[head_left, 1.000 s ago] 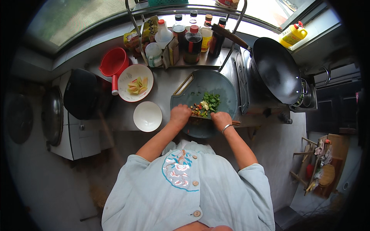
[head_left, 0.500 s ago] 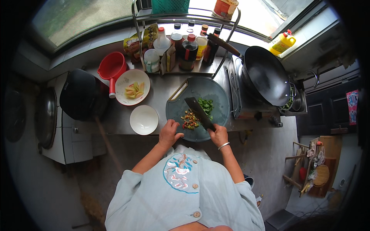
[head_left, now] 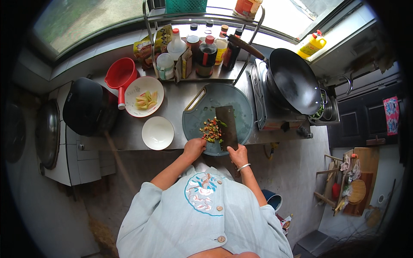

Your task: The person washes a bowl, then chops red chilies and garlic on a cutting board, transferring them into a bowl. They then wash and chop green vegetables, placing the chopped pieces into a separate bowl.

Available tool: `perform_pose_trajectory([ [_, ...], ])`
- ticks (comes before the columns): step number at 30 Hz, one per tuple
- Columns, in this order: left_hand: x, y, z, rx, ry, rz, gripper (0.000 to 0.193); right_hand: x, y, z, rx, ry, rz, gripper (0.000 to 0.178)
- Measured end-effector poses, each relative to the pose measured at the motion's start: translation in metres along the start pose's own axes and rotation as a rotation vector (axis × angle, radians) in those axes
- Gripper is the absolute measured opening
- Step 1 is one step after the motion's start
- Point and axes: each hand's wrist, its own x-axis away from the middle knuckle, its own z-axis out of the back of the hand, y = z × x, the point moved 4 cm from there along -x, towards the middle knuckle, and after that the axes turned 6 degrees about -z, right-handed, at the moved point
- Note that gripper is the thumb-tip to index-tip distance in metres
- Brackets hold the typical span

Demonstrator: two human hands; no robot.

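My right hand (head_left: 238, 155) grips the handle end of a dark, broad-bladed cleaver (head_left: 226, 124). Its blade lies over the right part of a round grey-green cutting board (head_left: 245, 107). Left of the blade is a small pile of chopped red, pale and green pieces (head_left: 211, 130), with a few green leaf bits against the blade's edge. The blade hides whatever is under it. My left hand (head_left: 195, 148) is closed, fingers curled, at the board's near left edge beside the pile; what its fingers hold, if anything, is hidden.
Left of the board stand a white bowl (head_left: 158, 133), a plate of pale sliced pieces (head_left: 146, 101), a red ladle-like scoop (head_left: 120, 73) and a black cooker (head_left: 88, 107). Sauce bottles (head_left: 205, 56) stand on a metal rack behind. A wok (head_left: 292, 81) rests on the stove at right.
The cleaver has turned more upright and now covers where the green leaves lay. My left hand has moved right and closed beside the chopped pile. The whole view has shifted slightly.
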Motion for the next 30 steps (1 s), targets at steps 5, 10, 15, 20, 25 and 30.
perform_pose_trajectory([
  [5,-0.012,0.016,0.012,-0.005,0.261,0.053,0.021,-0.001,-0.001,-0.003,0.083,0.042,0.071,0.024],
  [10,-0.001,0.021,0.028,0.053,0.429,0.056,0.029,-0.002,-0.003,-0.005,0.112,0.074,0.146,0.024],
  [15,-0.005,0.027,0.041,0.046,0.481,0.073,0.047,0.002,-0.009,-0.008,-0.188,-0.025,-0.173,0.018],
  [20,-0.016,0.030,0.044,-0.065,0.443,0.041,0.065,0.016,-0.006,0.002,-0.502,-0.135,-0.414,0.017],
  [25,-0.031,0.029,0.041,-0.031,0.412,-0.067,0.064,0.031,0.008,0.003,-0.708,-0.179,-0.536,0.017],
  [30,-0.045,0.069,0.038,0.004,0.392,-0.419,0.053,0.029,0.002,-0.011,-0.895,-0.212,-0.581,0.014],
])
